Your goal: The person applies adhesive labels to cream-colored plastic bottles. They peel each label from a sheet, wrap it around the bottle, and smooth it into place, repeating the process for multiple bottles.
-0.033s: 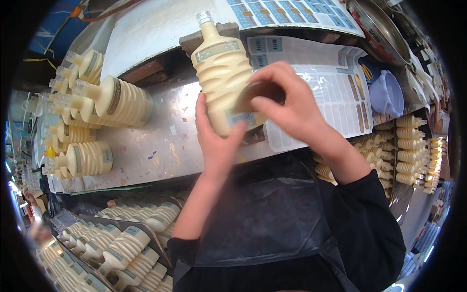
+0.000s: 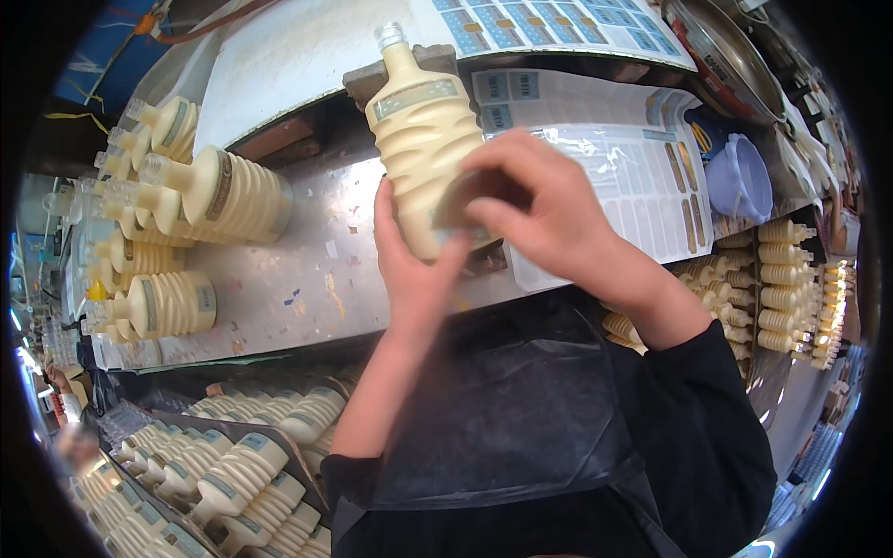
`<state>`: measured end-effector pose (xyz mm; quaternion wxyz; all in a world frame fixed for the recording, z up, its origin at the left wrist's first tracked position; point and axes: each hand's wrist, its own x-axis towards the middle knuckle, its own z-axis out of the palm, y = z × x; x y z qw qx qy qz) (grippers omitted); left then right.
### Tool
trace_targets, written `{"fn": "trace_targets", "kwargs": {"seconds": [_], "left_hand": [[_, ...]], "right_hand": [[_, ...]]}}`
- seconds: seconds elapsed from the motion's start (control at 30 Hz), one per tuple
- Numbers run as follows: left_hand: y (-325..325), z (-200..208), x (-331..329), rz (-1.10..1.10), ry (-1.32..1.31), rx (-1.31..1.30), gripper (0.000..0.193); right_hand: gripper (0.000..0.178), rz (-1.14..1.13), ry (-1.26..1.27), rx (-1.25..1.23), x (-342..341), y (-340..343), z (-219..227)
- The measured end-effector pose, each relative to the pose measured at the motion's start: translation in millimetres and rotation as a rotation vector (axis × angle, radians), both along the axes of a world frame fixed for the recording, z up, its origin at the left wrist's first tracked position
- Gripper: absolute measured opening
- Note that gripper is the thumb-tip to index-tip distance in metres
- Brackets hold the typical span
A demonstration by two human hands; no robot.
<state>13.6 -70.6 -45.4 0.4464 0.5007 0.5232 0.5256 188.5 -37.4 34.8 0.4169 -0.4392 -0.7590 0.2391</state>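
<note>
A cream, ridged bottle (image 2: pixel 423 158) with a clear neck lies on its side across the bench, its neck end on a grey block (image 2: pixel 365 82). My left hand (image 2: pixel 409 270) is wrapped round its lower end, thumb near the base. In my right hand (image 2: pixel 558 205) is a dark brown curved pad (image 2: pixel 458 200), pinched between thumb and fingers. The pad presses on the bottle near its base and covers most of a small blue label there. Another label strip (image 2: pixel 419 96) runs across the bottle's shoulder.
Beside the bottle lie label sheets (image 2: pixel 614 186), with a lilac bucket (image 2: pixel 739 181) farther right. Several cream bottles (image 2: pixel 233 200) stand at the left of the metal bench (image 2: pixel 307 242). More fill a crate (image 2: pixel 251 474) at lower left and racks (image 2: pixel 781 288) at right.
My right hand and the brown pad have slid a little to the left over the label near the base. The bottle and my left hand stay in place.
</note>
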Motion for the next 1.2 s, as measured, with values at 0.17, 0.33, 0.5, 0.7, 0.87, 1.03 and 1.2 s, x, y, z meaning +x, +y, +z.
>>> {"fn": "trace_targets", "kwargs": {"seconds": [0.17,0.33,0.5,0.7,0.87,1.03,1.2], "left_hand": [[-2,0,-5,-0.015,0.063,-0.029,0.096],[-1,-21,-15,-0.044,-0.295,0.010,0.058],[3,-17,-5,0.084,-0.057,0.090,0.049],[8,-15,3,0.143,0.256,0.154,0.066],[8,-11,2,0.109,0.113,0.058,0.064],[10,-7,-6,0.089,-0.193,-0.057,0.059],[13,-7,-12,0.075,-0.208,-0.072,0.046]], "right_hand": [[0.021,0.015,-0.237,0.287,-3,3,8],[0.019,0.227,-0.216,0.609,-16,-35,-19],[0.028,-0.188,0.335,-0.123,-28,-36,-17],[0.036,-0.316,0.091,-0.108,-11,-27,-40],[0.030,-0.106,0.142,-0.077,-2,-29,-29],[0.020,-0.180,-0.094,0.286,18,-15,-39],[0.023,0.133,-0.228,0.524,-5,-56,-31]]}}
